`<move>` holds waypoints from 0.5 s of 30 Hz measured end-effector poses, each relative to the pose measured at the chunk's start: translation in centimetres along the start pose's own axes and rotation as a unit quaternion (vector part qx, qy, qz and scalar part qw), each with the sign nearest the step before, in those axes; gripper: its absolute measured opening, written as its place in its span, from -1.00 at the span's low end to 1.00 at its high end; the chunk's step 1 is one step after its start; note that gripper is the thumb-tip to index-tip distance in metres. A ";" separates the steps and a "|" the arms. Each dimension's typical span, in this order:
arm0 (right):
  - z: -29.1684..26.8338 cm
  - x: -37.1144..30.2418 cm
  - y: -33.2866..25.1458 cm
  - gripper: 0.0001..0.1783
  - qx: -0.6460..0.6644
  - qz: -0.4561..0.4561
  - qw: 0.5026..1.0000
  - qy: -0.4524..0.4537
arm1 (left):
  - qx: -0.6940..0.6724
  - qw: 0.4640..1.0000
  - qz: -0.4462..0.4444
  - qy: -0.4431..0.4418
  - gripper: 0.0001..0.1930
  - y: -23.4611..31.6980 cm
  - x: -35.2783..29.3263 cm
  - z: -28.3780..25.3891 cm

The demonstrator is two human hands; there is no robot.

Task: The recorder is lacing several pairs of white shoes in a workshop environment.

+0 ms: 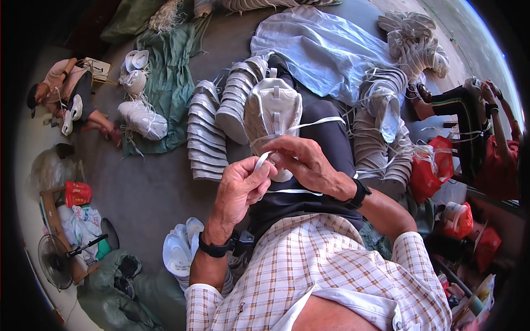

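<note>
In the head view, you have a white lace point(261, 160) stretched between your two hands. Your left hand point(243, 182) pinches it between thumb and bent forefinger, the other fingers curled under. Your right hand point(306, 165) comes in from the other side with thumb and fingertips pressed together on the same strip, just beside your left. Both your wrists carry black bands.

The pale shoe upper point(273, 107) rests on your dark-trousered lap point(326, 143), toward its left edge. Your hands hide part of its near end. Another stretch of lace runs from it across your thigh toward the lap's right edge.

On the grey floor point(143, 182), along your lap's left edge, stand two rows of nested pale uppers point(207, 132); more stacked uppers point(370, 143) with loose laces lie along the right edge. A pale blue sheet point(326, 49) spreads beyond your lap's far edge, and a green sheet point(179, 88) lies farther left, with bundled shoes on its left side. Near the left wall, a seated person point(63, 88) bends over a pale shoe; another person point(499, 138) sits at the right, beside a red bag point(433, 168).
</note>
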State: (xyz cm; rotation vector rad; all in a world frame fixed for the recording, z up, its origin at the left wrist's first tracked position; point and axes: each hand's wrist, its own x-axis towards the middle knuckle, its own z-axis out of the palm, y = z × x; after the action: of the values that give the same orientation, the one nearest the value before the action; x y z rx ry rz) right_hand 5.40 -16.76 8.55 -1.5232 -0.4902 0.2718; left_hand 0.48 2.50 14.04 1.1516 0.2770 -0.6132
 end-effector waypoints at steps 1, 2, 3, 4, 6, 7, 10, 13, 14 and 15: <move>0.0 -0.1 -0.2 -0.84 0.007 0.008 1.000 -0.029 | 0.000 1.000 0.000 0.002 -0.73 0.1 -0.2 -0.2; 0.5 -0.3 -0.5 -0.93 0.025 0.029 0.999 0.002 | -0.025 1.000 -0.015 -0.008 -0.75 0.2 -0.3 -0.4; 0.4 -0.2 -0.9 -0.93 0.025 0.029 0.999 0.002 | -0.051 0.998 -0.030 -0.018 -0.77 0.3 -0.4 -0.5; 0.4 -0.2 -1.2 -0.93 -0.009 0.022 1.000 -0.003 | -0.052 0.998 -0.030 -0.018 -0.77 0.0 -0.4 -0.6; -0.1 0.0 -1.7 -0.91 -0.044 0.016 0.999 -0.009 | 0.329 0.927 0.135 0.120 -0.79 -1.1 -0.1 -0.4; -0.6 0.2 -1.9 -0.84 -0.078 0.054 0.994 -0.057 | 0.328 0.927 0.135 0.119 -0.79 -1.3 0.0 -0.1; -1.5 0.5 -1.9 -0.74 -0.109 0.103 0.982 -0.115 | 0.425 0.857 0.257 0.140 -0.75 -1.1 0.0 0.4; -1.3 0.5 -1.6 -0.70 -0.064 0.143 0.980 -0.118 | 0.485 0.797 0.329 0.150 -0.81 -1.3 0.6 0.2; -1.1 0.4 -1.3 -0.69 -0.024 0.174 0.978 -0.111 | 0.484 0.796 0.330 0.150 -0.81 -1.3 0.6 0.2; -1.1 0.4 -0.9 -0.69 -0.025 0.173 0.978 -0.112 | 0.476 0.811 0.304 0.151 -0.85 -1.3 0.6 0.2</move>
State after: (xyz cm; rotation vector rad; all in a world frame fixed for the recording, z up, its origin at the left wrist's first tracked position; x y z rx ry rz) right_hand 6.15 -17.64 9.54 -1.6326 -0.4075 0.7122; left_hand 0.14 1.74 12.80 2.1996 -0.1853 0.0683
